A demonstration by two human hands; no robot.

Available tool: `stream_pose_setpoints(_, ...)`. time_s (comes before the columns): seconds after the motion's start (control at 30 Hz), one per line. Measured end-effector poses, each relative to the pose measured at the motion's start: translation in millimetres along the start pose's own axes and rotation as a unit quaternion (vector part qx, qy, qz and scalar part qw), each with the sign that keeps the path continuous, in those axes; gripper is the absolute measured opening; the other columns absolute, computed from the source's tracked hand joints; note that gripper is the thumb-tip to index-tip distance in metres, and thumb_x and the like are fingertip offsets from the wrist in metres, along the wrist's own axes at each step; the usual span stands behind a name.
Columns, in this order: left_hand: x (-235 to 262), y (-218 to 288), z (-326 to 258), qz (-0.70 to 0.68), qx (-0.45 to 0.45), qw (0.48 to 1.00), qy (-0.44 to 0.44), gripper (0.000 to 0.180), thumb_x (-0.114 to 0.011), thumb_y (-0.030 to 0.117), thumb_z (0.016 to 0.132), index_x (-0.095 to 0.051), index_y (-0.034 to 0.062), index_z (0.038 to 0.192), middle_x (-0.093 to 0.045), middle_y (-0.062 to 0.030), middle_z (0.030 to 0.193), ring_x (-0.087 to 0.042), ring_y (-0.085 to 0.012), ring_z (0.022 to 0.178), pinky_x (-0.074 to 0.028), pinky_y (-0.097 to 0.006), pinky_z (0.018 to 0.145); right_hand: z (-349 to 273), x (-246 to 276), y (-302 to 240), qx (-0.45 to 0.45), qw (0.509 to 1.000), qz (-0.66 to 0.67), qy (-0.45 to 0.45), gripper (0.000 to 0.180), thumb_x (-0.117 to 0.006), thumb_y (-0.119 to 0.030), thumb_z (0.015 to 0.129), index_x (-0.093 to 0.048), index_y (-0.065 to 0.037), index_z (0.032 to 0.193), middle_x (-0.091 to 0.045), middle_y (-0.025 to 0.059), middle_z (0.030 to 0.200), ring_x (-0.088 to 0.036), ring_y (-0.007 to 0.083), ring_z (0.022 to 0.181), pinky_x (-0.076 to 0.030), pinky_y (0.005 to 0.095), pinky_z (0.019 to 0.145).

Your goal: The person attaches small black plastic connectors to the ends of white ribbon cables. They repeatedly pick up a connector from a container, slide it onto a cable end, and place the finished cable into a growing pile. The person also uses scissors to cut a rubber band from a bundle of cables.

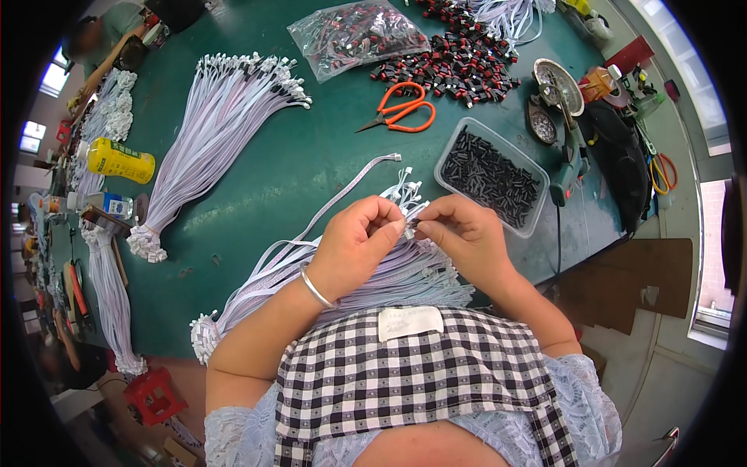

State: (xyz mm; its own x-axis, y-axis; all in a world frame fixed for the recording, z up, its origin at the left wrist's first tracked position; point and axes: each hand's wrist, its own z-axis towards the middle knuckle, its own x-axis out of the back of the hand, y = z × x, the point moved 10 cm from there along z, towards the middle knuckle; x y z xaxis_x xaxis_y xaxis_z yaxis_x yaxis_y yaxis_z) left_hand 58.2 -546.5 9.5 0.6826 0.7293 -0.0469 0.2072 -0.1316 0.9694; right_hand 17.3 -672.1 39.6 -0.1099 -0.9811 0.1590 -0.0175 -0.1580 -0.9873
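My left hand, with a silver bangle at the wrist, pinches the end of a white cable beside the other fanned-out ends. Close against it, my right hand is closed at the fingertips on a small dark piece, mostly hidden by the fingers. Under both hands lies a bundle of flat white cables with connectors gathered at its left end. One cable strays up and away from it. To the right of my right hand stands a clear plastic tub full of short black tubes.
Orange-handled scissors lie beyond my hands, near a heap of red-and-black connectors and a filled clear bag. Another cable bundle and a yellow bottle are at left. A green-bodied tool stands at right. Another person works far left.
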Motion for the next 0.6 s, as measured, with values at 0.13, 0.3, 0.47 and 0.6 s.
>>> stream_pose_setpoints(0.13,-0.5,0.1,0.4,0.000,-0.006,1.000,-0.001,0.009,-0.057,0.008,0.092,-0.056,0.0016,0.099,-0.057,0.0013,0.091,-0.051,-0.0048,0.083,-0.044,-0.021,0.077,0.5,-1.4,-1.6,0.006,1.000,-0.010,-0.004,0.012,-0.069,-0.005,0.082,-0.065,-0.001,0.093,-0.068,0.0069,0.082,-0.066,0.0125,0.074,-0.051,0.0245,0.066)
stream_pose_setpoints(0.3,0.1,-1.2,0.6,0.002,0.000,1.000,0.003,0.010,-0.057,0.007,0.092,-0.056,0.0015,0.100,-0.057,0.0010,0.091,-0.052,-0.0049,0.083,-0.044,-0.021,0.077,0.2,-1.0,-2.4,0.011,0.999,-0.034,0.001,0.012,-0.069,-0.005,0.081,-0.065,-0.001,0.092,-0.068,0.0070,0.082,-0.066,0.0127,0.073,-0.051,0.0246,0.065)
stream_pose_setpoints(0.47,0.0,-0.7,0.9,0.001,-0.002,1.000,0.004,0.010,-0.057,0.008,0.092,-0.056,0.0015,0.100,-0.057,0.0011,0.091,-0.052,-0.0047,0.082,-0.044,-0.020,0.076,-0.3,-0.8,-3.9,0.017,0.998,-0.052,0.006,0.013,-0.069,-0.005,0.081,-0.064,-0.001,0.092,-0.068,0.0074,0.083,-0.066,0.0136,0.074,-0.051,0.0252,0.066)
stream_pose_setpoints(0.6,0.8,1.9,0.5,0.002,-0.010,1.000,0.006,0.010,-0.057,0.008,0.092,-0.056,0.0016,0.100,-0.057,0.0013,0.090,-0.052,-0.0044,0.081,-0.044,-0.020,0.076,-0.3,-1.5,-6.8,0.019,0.997,-0.068,0.007,0.012,-0.070,-0.006,0.081,-0.064,-0.001,0.092,-0.068,0.0074,0.083,-0.067,0.0139,0.074,-0.052,0.0254,0.066)
